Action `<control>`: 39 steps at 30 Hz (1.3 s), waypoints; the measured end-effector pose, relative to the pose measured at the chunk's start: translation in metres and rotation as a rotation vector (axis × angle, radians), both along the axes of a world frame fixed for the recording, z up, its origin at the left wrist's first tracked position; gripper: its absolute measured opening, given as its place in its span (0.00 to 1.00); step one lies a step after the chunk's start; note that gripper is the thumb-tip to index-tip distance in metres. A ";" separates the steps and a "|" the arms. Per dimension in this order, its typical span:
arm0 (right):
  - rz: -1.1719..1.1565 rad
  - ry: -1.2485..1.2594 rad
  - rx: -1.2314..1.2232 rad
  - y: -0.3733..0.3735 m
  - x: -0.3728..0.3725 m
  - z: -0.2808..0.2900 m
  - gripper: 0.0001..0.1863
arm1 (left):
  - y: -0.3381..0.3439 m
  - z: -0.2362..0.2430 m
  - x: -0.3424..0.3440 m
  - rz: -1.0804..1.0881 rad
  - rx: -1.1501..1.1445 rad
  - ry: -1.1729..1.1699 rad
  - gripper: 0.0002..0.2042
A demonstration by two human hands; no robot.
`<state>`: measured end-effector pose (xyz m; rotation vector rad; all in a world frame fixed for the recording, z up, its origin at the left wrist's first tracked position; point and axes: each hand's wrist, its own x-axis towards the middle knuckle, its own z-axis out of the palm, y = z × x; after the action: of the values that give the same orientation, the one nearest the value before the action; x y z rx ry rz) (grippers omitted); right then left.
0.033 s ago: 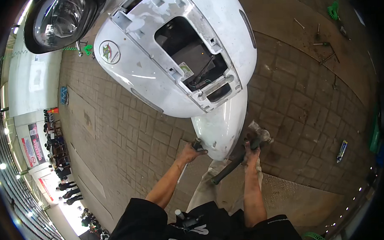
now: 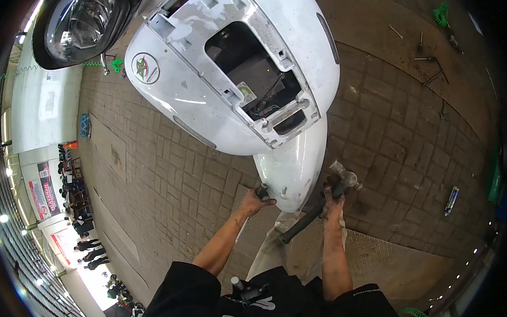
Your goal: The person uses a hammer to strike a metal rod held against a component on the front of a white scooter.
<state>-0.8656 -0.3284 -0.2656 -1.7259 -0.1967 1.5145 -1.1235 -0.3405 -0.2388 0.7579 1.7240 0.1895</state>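
Head view, the only one running: next to nothing is changing against the earlier frame. The left hand [image 2: 249, 204] is sitting a hair further right, the right hand [image 2: 332, 202] is staying put. Meaning: both grips are holding steady and the work is standing at the same point. Left fingers are clamping round a dark tool handle [image 2: 262, 190], its end poking out above them; a thin pale rod [image 2: 241, 230] is showing below the same hand, but I can't tell if it's part of that tool. Right fingers are closing round a hammer [image 2: 308, 220] up near its head, the head sitting just beyond them on the upper right, the long dark handle running down-left from them toward the pale trousers [image 2: 263, 253]. A white scooter fender [image 2: 292, 171] is reaching down between the two sets of fingers, its tip lying just beside the left thumb; can't tell if they're touching. The white front panel [image 2: 199, 122] is spreading above both hands, a dark opening gaping in it. A headlight [image 2: 73, 33] is hanging well up and left of the left fingers. Right of the right fingers, a blue-and-yellow tube [image 2: 451, 201] is lying on the brick floor [image 2: 387, 140]; a wrench [image 2: 396, 31] is lying well above them.
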 end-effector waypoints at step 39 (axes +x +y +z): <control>0.046 -0.356 0.027 -0.038 0.043 -0.070 0.18 | 0.235 0.257 0.164 -1.349 1.512 0.257 0.08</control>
<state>-0.8228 -0.3668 -0.3351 -1.9711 -0.4401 1.2195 -0.9595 -0.1055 0.0177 2.9053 0.6457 0.4363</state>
